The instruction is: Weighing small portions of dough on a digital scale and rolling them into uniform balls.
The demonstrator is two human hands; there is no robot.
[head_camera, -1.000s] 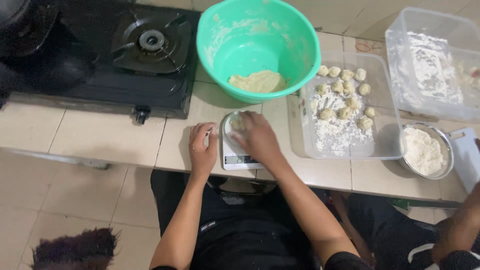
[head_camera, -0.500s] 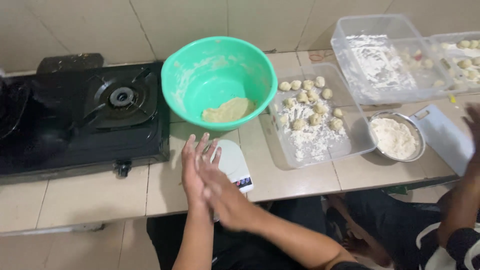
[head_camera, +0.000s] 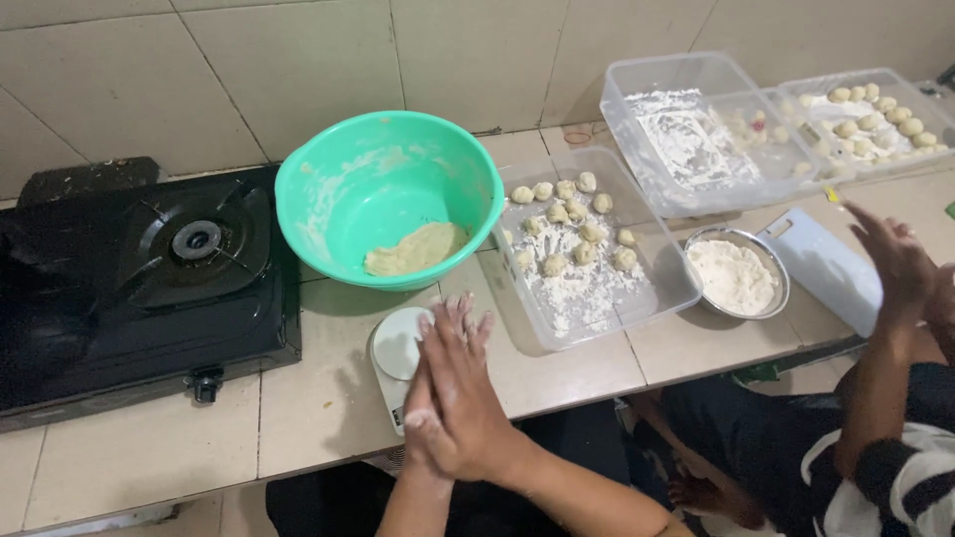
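Note:
My right hand [head_camera: 463, 398] and my left hand [head_camera: 420, 430] are pressed flat together, palm to palm and dusted with flour, above a small white kitchen scale [head_camera: 395, 348] at the counter's front edge. Anything between the palms is hidden. Just beyond stands a green plastic bowl [head_camera: 298, 189] with a lump of pale dough [head_camera: 413, 249] at its bottom. To the right is a clear floured tray [head_camera: 676, 288] holding several small dough balls [head_camera: 572, 224].
A black gas stove [head_camera: 149, 278] fills the left side. A metal bowl of flour [head_camera: 734, 276], a white cutting board [head_camera: 821, 264] and two clear containers [head_camera: 696, 129] [head_camera: 875, 109] sit to the right. Another person's hand [head_camera: 895, 264] is raised at the right edge.
My hands have lifted off the scale and come together palm to palm. The view has tilted up, so the wall and the far containers show.

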